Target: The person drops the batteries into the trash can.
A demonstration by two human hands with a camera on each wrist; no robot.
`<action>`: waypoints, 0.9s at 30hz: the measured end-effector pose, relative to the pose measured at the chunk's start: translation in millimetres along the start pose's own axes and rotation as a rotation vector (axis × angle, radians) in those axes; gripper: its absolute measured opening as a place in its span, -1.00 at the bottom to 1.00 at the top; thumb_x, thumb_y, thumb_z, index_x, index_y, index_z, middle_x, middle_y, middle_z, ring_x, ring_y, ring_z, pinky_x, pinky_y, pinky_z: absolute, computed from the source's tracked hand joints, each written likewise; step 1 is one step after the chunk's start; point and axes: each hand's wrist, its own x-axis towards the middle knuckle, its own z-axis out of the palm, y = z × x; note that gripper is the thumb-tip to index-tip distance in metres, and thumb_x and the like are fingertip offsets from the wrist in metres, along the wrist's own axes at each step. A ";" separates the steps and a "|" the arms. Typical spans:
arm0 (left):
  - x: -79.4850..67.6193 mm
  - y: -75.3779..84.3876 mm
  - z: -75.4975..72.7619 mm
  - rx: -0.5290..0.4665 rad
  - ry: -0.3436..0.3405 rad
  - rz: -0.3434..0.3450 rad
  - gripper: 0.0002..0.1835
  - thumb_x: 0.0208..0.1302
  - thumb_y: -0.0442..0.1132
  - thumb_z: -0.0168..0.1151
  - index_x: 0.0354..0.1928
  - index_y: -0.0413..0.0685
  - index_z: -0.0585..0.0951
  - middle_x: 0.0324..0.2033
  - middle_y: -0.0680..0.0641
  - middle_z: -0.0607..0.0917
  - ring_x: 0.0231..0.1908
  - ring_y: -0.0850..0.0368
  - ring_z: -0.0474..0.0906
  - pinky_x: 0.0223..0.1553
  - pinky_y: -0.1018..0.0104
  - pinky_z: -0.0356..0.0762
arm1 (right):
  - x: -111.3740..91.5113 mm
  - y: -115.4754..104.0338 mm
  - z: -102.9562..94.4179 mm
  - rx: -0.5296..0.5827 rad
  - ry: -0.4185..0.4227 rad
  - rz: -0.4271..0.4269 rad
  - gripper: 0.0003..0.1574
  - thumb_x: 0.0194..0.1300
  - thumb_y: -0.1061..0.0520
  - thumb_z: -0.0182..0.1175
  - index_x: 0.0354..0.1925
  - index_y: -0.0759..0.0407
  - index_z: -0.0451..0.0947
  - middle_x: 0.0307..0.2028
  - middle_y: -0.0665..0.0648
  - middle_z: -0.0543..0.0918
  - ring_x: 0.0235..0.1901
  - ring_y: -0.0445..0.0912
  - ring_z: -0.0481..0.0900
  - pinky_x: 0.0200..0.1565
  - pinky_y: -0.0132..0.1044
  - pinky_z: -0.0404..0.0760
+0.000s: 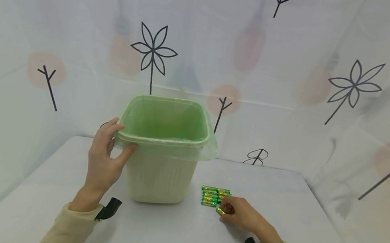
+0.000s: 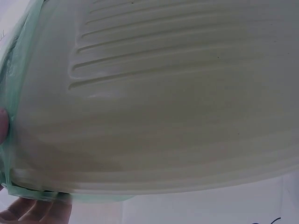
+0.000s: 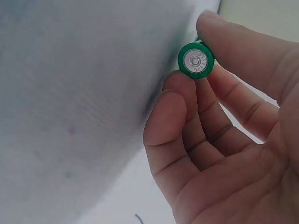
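A cream trash bin [image 1: 159, 179] with ribbed sides stands upright on the table, lined with a thin green plastic bag [image 1: 209, 149] folded over its rim. My left hand [image 1: 103, 165] grips the bin's left front rim corner through the bag, thumb on the front. Its fingers also show at the lower left of the left wrist view, against the bag. To the right of the bin, my right hand [image 1: 245, 216] pinches a green and gold battery [image 3: 196, 60] between thumb and fingers, its flat silver end facing the right wrist camera. Beside that hand lie several similar batteries [image 1: 209, 197] in two columns.
The table [image 1: 167, 234] has a white cover. Behind it hangs a white cloth [image 1: 278, 87] with line-drawn flowers and pink spots. Black straps [image 1: 109, 208] sit at both wrists, over cream sleeves [image 1: 69, 227].
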 end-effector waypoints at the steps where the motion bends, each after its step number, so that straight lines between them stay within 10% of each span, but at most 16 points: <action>1: -0.5 -4.6 0.2 -0.002 0.000 0.000 -0.43 -0.05 -0.66 0.36 0.08 -0.45 0.43 0.22 -0.37 0.36 0.20 -0.25 0.34 0.26 0.39 0.36 | -0.5 -0.4 -1.7 0.005 0.004 -0.002 -0.76 0.11 0.17 0.39 -0.27 0.03 0.52 -0.46 -0.09 0.51 -0.44 -0.18 0.43 -0.47 -0.38 0.48; 8: -5.1 -28.6 0.5 0.013 -0.009 -0.002 -0.38 -0.04 -0.58 0.41 0.13 -0.29 0.46 0.28 -0.16 0.36 0.26 -0.06 0.31 0.26 0.39 0.36 | -7.8 -15.6 -29.9 0.013 0.060 -0.015 -0.76 0.17 0.17 0.35 -0.20 0.10 0.53 -0.45 -0.05 0.50 -0.45 -0.17 0.43 -0.48 -0.38 0.51; 27: -4.6 -26.6 -1.6 0.013 -0.018 0.013 -0.38 -0.04 -0.59 0.41 0.14 -0.32 0.45 0.27 -0.21 0.36 0.26 -0.06 0.31 0.28 0.32 0.34 | 8.7 -135.9 -168.0 -0.208 0.268 -0.260 -0.74 0.23 0.16 0.32 -0.10 0.11 0.54 -0.36 -0.02 0.58 -0.36 -0.14 0.51 -0.30 -0.34 0.61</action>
